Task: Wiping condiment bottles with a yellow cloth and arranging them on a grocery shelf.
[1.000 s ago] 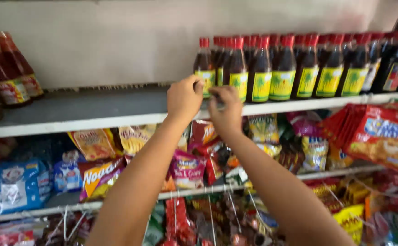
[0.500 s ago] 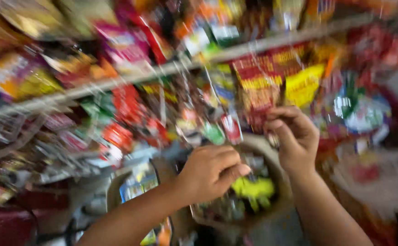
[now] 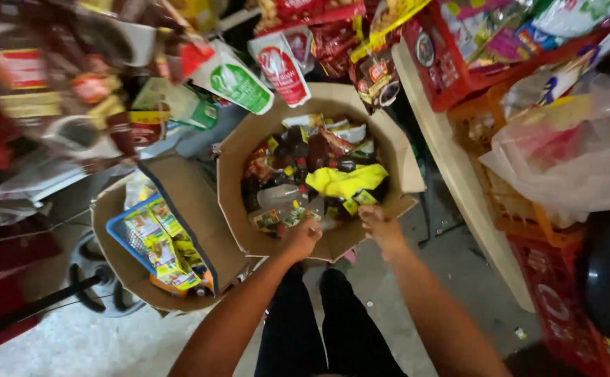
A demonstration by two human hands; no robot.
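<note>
Below, seen from the head camera, both arms reach straight down to an open cardboard box [image 3: 388, 150] of small bottles [image 3: 298, 157] and packets. Left hand [image 3: 301, 239] is curled at the near rim, seemingly closed, contents unclear. Right hand [image 3: 380, 225] rests just beside, fingers loosely bent, apparently empty.

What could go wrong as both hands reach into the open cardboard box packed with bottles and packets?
The cardboard box is heaped with bottles lying loose under a yellow packet; pulling one out with the left hand could shift the pile. The right hand sits at the box's near flap, which may sag. The hanging sachets overhead could snag when the person rises.
</note>
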